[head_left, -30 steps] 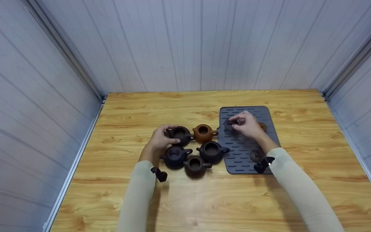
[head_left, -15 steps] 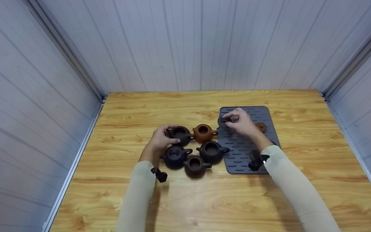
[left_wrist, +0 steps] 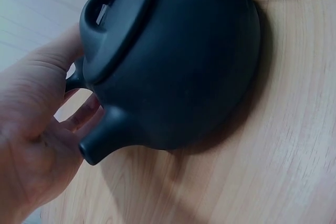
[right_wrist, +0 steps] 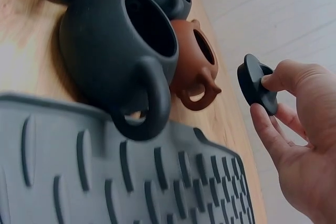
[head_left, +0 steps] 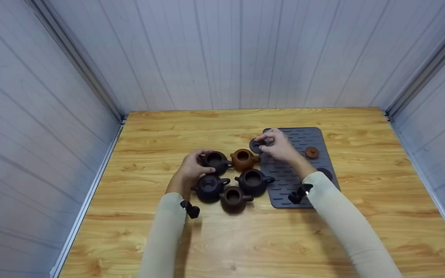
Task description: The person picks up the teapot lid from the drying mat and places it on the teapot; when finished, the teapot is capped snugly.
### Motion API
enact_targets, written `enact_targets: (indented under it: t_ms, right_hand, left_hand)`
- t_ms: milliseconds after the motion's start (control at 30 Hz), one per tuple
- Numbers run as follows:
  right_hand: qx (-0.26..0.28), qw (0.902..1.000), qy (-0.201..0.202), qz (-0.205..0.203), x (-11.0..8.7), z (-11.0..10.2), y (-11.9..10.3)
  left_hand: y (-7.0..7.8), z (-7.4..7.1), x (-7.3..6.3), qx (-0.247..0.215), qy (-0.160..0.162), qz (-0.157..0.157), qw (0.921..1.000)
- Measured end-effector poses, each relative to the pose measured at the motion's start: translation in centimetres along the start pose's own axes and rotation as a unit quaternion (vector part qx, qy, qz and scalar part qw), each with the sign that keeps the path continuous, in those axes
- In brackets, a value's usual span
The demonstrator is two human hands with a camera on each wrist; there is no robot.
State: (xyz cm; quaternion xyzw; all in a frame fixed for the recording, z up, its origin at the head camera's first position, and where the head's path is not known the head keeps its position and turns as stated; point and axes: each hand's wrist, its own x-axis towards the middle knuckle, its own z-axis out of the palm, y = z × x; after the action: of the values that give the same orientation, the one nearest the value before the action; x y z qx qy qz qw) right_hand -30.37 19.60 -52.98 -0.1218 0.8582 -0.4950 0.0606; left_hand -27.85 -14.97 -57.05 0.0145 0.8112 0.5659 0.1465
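Note:
In the head view my left hand (head_left: 192, 166) grips a dark open-topped teapot (head_left: 215, 162) at its spout side, thumb in front and fingers behind. Just below that hand stands a black teapot with its lid on (head_left: 209, 188); it fills much of the left wrist view (left_wrist: 184, 61). My right hand (head_left: 279, 146) pinches a dark teapot lid (right_wrist: 255, 83) by its knob, held in the air near the mat's left edge. Left of that lid is an orange-brown open teapot (head_left: 243, 164). A larger black open teapot (head_left: 251, 187) and a brown open teapot (head_left: 233, 200) stand nearer the front.
A grey ridged mat (head_left: 288, 193) lies on the wooden table (head_left: 222, 243) at the right. On it rest an orange-brown lid (head_left: 311, 153) and a dark lid (head_left: 326, 172), partly hidden by the right forearm. Panelled walls (head_left: 242, 54) surround the table.
My right hand has carried the dark lid leftward from over the mat toward the teapots, uncovering the orange-brown lid. The left hand and the teapots have stayed in place.

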Motion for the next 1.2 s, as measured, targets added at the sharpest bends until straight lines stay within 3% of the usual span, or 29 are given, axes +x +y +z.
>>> enact_targets:
  t_ms: [500,800,1033,1200]
  right_hand:
    - [-0.004,0.9992,-0.026,-0.030,1.2,3.6,-2.2]
    - [0.013,0.9984,-0.046,-0.032,1.5,5.5,-3.5]
    - [0.029,0.9973,-0.046,-0.050,1.8,7.1,-4.6]
    - [0.007,0.9971,-0.050,-0.057,2.0,7.9,-5.3]
  left_hand:
    - [0.1,0.0,0.0,-0.042,0.007,-0.010,0.9991]
    - [0.2,-0.1,0.2,-0.020,0.008,-0.003,0.9998]
    - [0.1,-0.5,0.2,0.053,0.004,0.016,0.9985]
    - [0.2,-0.3,0.2,0.037,0.000,0.013,0.9992]
